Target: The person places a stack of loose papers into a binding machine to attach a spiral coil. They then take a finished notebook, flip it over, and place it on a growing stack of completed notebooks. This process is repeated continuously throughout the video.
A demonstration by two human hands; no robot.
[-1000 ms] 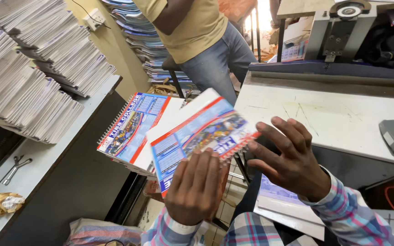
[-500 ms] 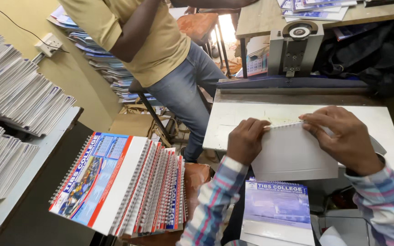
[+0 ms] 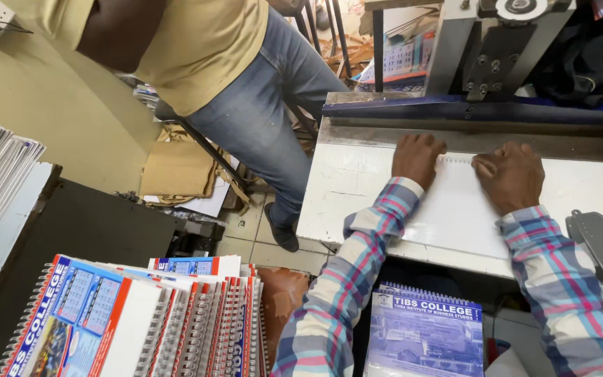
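Head view: your left hand [image 3: 419, 158] and right hand [image 3: 509, 174] press, fingers curled, on a white spiral-bound pad [image 3: 455, 209]; your fingertips hide part of its wire edge. The pad lies flat under both fists on the white table [image 3: 343, 188], just before the blue machine [image 3: 476, 108].

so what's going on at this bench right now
A person in a plaid shirt presses a white spiral-bound booklet flat on the white machine table. The left hand and right hand sit at its wire edge, which points toward the blue bar of the machine. A stack of bound notebooks stands at lower left, and one blue notebook lies below the table. Another person in jeans stands beside the table.
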